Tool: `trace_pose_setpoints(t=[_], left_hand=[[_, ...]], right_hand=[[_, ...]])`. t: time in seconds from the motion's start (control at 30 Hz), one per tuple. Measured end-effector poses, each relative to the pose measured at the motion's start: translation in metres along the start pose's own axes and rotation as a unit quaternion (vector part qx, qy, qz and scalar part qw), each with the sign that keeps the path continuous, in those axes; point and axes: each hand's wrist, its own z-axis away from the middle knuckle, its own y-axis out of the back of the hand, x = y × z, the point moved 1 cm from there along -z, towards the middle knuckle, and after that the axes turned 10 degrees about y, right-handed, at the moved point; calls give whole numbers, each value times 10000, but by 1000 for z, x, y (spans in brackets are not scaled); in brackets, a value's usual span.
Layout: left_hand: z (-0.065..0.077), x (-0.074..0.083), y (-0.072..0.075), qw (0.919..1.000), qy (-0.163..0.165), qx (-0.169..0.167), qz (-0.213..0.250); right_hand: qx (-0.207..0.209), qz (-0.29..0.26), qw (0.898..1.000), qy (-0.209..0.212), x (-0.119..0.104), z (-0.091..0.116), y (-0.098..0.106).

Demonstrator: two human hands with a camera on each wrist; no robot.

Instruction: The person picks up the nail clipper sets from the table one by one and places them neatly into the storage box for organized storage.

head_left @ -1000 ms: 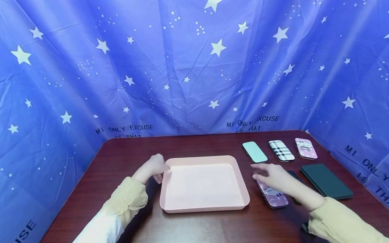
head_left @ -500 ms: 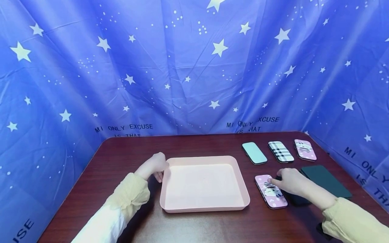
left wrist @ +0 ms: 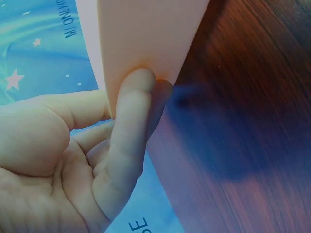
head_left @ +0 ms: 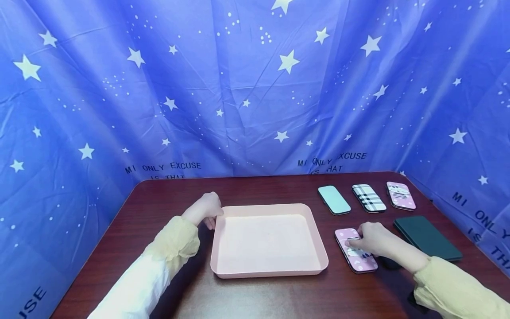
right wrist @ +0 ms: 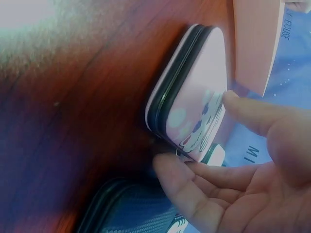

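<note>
Head view: brown table (head_left: 279, 301), pink tray (head_left: 268, 246) on it. Left hand (head_left: 205, 209) pinches tray wall, outer finger contact clear only from left wrist. Right hand (head_left: 376, 239) palm-down, thumb and fingers round pink case (head_left: 357, 258), right of tray; right wrist adds dark case (right wrist: 141, 206) alongside

Place: by appearance a makeshift tabletop booth, screened with cloth; kind of room beyond cannot be told. Evidence: dark reddish-brown wood-grain table (head_left: 279, 294) with rounded far corners, its glossy top showing a light sheen toward the near edge. Creased blue fabric curtain (head_left: 239, 84), printed with pale stars, dots and black lettering, hangs behind the table and along its left and right sides. Shallow pale-pink rectangular tray (head_left: 268, 274) at the table's middle; slim rounded-rectangular cases, mint, plaid and pink (head_left: 368, 198), spaced in a row at the table's far right.
</note>
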Motion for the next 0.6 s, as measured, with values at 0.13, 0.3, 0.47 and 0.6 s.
trace_pose_setpoints(t=[0.13,0.3,0.47,0.6], left_hand=[[-2,3,-1,9996,-71,12,-261],[-5,8,0,9823,-570,469,-1723],[-8,10,-2,9712,-654,516,-2234],[-9,12,-3,9626,-682,492,-2577]], right_hand=[[-197,-277,9992,-185,-1,-2,3],[-263,-284,9991,-159,-2,-6,5],[-329,-355,9987,-150,-3,-9,7],[-344,-504,9979,-205,-2,-11,6]])
